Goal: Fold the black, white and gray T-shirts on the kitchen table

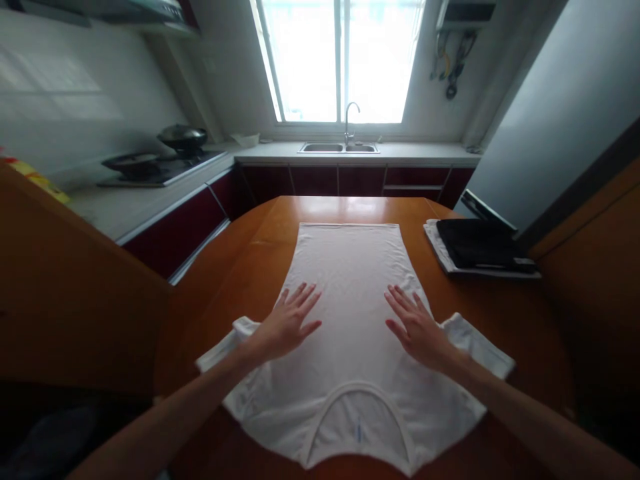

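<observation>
A white short-sleeved T-shirt [353,347] lies spread flat, its neckline towards me and its hem towards the window. My left hand [293,320] rests on the shirt near its left side, fingers apart. On the other side, my right hand [413,323] lies palm down with its fingers spread, near the shirt's right edge. Both forearms cross over the sleeves and hide parts of them. Neither hand grips the fabric.
Under the shirt is a brown wooden table [225,267] with rounded edges. A stack of folded clothes, black [480,243] over white [440,250], sits at its right. Beyond stand a counter with a sink [323,148], and a stove [170,170] with pans.
</observation>
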Tool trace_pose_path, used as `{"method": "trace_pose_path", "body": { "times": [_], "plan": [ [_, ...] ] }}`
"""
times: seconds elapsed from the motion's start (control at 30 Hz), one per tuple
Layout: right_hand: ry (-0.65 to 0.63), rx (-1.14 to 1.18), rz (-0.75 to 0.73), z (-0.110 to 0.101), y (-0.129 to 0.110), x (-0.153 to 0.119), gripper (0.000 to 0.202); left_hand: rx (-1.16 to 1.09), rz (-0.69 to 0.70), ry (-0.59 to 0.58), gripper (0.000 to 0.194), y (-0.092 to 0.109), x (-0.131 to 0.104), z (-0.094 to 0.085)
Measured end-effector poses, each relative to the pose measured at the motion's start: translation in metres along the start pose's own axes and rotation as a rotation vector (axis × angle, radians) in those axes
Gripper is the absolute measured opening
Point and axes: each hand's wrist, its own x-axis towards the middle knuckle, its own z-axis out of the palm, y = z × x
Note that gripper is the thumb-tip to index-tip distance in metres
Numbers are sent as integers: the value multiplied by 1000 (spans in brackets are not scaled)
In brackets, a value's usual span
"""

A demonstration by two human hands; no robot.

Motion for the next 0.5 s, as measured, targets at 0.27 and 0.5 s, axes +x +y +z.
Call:
{"method": "trace_pose_path", "body": {
  "times": [0.27,0.5],
  "plan": [
    [41,-115,22,4,-46,-119,61,-79,-17,70,59,67,-107,10],
    [69,-117,30,14,-56,-148,57,26,-27,46,60,97,-140,13]
  ]
}}
